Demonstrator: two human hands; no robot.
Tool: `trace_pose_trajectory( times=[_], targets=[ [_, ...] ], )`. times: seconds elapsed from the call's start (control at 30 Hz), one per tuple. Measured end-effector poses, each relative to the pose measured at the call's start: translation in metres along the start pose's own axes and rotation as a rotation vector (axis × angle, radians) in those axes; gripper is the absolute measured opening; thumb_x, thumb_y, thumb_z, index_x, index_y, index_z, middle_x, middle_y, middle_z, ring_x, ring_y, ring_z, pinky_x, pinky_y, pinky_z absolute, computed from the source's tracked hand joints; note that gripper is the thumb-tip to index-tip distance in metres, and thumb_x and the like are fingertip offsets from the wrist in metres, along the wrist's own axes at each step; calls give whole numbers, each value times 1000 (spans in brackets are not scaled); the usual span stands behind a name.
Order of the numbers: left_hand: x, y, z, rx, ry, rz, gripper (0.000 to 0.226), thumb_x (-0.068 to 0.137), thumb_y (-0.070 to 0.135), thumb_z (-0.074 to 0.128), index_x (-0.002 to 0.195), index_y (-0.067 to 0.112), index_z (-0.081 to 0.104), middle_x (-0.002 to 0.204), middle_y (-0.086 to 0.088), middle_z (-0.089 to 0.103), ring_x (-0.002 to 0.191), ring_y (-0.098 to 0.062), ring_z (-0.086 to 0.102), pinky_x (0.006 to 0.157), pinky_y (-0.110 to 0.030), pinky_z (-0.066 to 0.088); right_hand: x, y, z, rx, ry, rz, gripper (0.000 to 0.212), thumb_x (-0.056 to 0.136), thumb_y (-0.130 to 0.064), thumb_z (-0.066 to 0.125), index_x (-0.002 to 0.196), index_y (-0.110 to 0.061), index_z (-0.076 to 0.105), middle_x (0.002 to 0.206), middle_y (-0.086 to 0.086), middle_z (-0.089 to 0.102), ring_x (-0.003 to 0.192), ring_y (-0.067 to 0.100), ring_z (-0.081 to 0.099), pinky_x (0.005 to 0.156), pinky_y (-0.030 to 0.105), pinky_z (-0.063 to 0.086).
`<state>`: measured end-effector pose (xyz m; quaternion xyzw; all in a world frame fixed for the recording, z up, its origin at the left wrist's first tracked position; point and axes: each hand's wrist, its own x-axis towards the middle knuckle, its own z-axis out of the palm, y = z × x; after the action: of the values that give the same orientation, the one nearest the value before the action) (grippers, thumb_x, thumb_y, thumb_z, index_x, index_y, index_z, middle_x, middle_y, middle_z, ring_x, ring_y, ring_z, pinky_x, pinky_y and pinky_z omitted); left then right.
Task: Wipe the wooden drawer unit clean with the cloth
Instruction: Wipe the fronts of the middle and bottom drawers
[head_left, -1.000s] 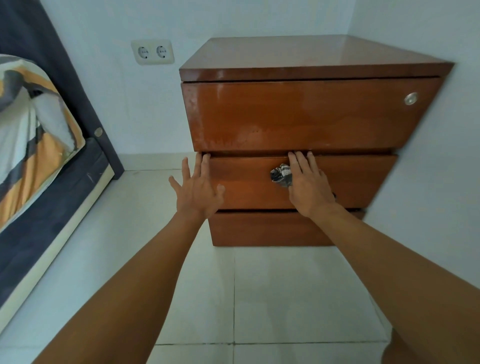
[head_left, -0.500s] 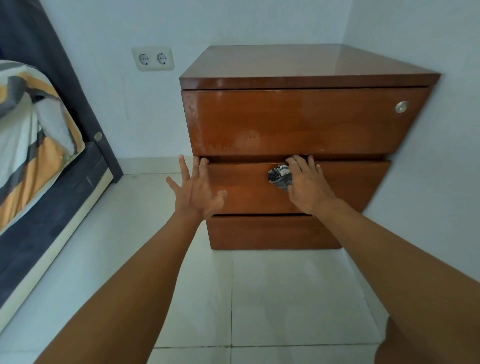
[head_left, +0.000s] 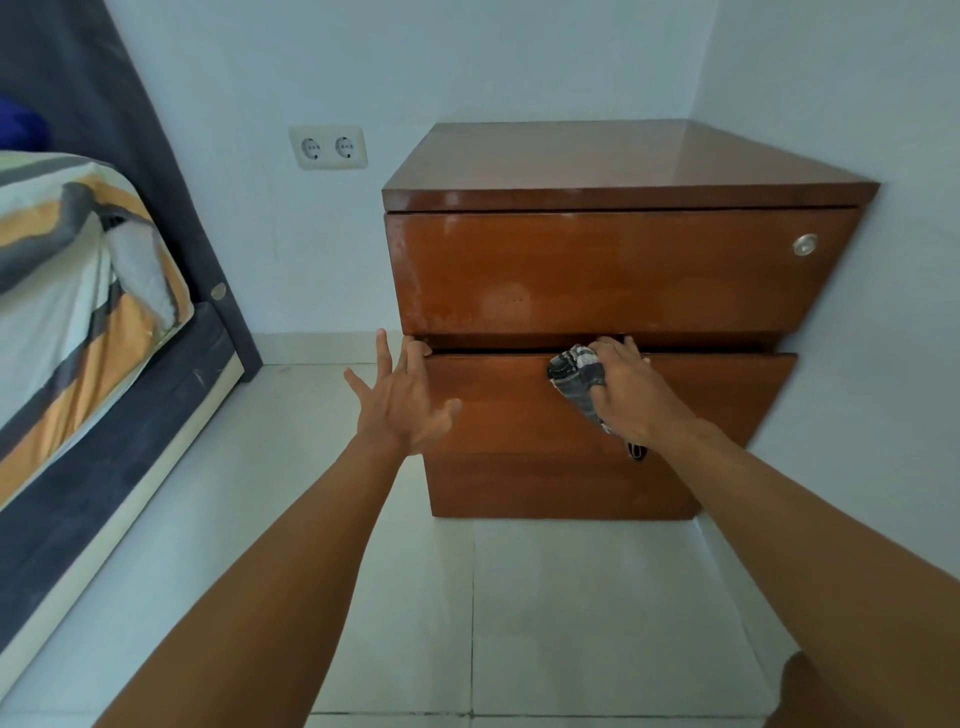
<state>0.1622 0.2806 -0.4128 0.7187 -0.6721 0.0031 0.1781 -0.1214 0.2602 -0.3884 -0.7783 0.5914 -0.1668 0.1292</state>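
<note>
Right grip (head_left: 631, 397) clutching cloth (head_left: 575, 370) on middle drawer (head_left: 519, 410), ajar, contents unseen; left grip (head_left: 402, 408) released.

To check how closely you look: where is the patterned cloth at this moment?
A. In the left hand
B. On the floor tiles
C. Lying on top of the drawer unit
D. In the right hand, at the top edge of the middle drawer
D: the right hand holds the patterned cloth against the upper edge of the middle drawer; the left hand is spread and holds nothing.
</note>
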Motion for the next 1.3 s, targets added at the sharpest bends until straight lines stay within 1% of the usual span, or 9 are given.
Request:
trace_pose_trajectory(
  times=[0.1,0.2,0.27,0.33,0.5,0.63,0.83,0.97,1.3],
  targets=[
    [-1,-11,-5,12,-58,31,87,87,60,59,157,29,18,170,5,16,158,-35,-3,113,-79,3,-23,-15,-3,-35,112,-100,59,101,-12,49,156,-17,31,161,6,35,149,30,32,117,42,33],
    [-7,-33,-5,9,-50,82,83,92,57,51,162,33,15,171,6,16,158,-31,7,116,-76,10,-36,-53,-3,30,320,-215,58,98,-13,56,153,-21,38,148,1,50,122,23,58,94,32,49],
    [-11,-42,-2,5,-40,103,79,96,52,49,163,35,12,170,6,18,158,-29,9,117,-74,14,-25,-86,-2,63,430,-272,59,97,-13,59,152,-21,40,145,1,53,116,19,59,91,28,51],
    [-11,-44,-1,-12,-66,106,78,99,45,50,164,34,8,171,5,14,158,-29,7,117,-73,16,-4,-115,10,15,495,-347,58,96,-15,61,150,-21,42,142,3,56,118,22,58,96,34,53],
    [-8,-42,-2,-49,-101,96,73,95,46,37,163,32,14,171,3,13,158,-31,9,117,-71,23,31,-135,72,-186,307,-390,57,94,-32,66,147,-25,47,141,2,57,128,30,52,108,48,43],
    [-6,-47,0,-69,-81,111,79,86,48,33,162,30,23,169,1,22,156,-31,17,115,-67,30,31,-126,96,-218,338,-369,70,88,-55,57,149,-27,40,147,0,49,134,28,41,115,51,30],
    [-14,-42,3,-61,-37,84,78,89,40,37,163,26,16,169,-2,23,155,-31,19,115,-67,27,33,-104,93,-319,369,-338,75,89,-49,64,153,-24,34,151,1,45,138,29,38,118,50,27],
    [-15,-42,7,22,-24,81,74,99,27,50,163,27,14,169,-2,23,156,-31,17,115,-70,22,30,-76,83,-368,390,-330,76,88,-44,69,152,-20,36,150,3,47,136,30,40,116,50,31],
    [-21,-20,7,149,5,7,73,101,39,45,163,28,8,170,-2,19,158,-33,10,115,-73,17,3,61,16,-484,416,-186,66,89,-38,65,147,-15,42,141,6,52,127,34,48,110,48,38]
  ],
)
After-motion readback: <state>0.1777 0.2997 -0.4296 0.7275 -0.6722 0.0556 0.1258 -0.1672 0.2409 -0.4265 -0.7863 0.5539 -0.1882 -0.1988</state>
